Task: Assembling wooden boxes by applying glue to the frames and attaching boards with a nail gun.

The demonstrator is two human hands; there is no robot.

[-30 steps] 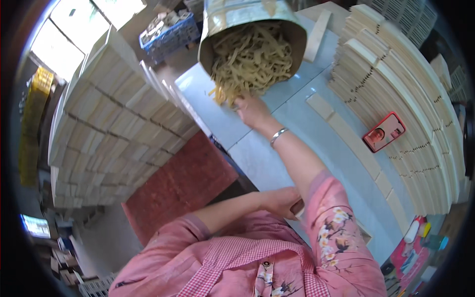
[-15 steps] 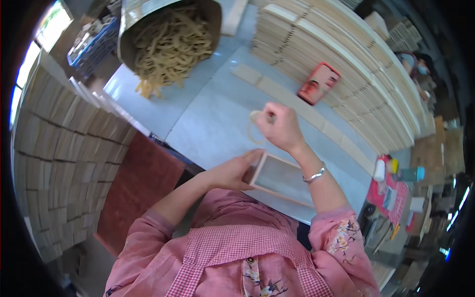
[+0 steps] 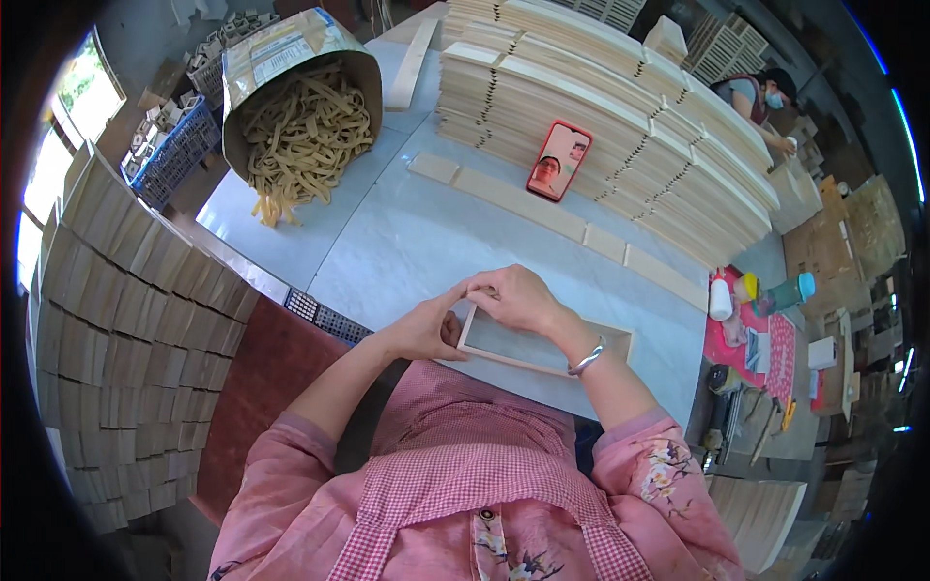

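Observation:
A shallow, open rectangular wooden frame (image 3: 552, 365) lies on the table's near edge, its left end toward my left hand. My left hand (image 3: 426, 326) is closed around that left end, thumb up at the far corner. My right hand (image 3: 515, 298) meets it there, fingers pinched together over the frame's far left corner. The tan rubber band seen in the right hand a moment ago is now hidden by the fingers. A big paper sack (image 3: 291, 60) lies tipped at the far left, spilling many tan rubber bands (image 3: 315, 126).
Tall stacks of thin wooden boards (image 3: 572, 116) stand along the far side. A red-framed phone (image 3: 559, 161) leans on them, behind a row of flat wood strips (image 3: 523, 203). Bottles (image 3: 720, 298) stand at right. More wood stacks (image 3: 116, 358) rise at left. Another person (image 3: 756, 102) works far right.
My right hand has come down and left with the rubber band, to the frame's left corner, and now touches my left hand. The view has shifted slightly.

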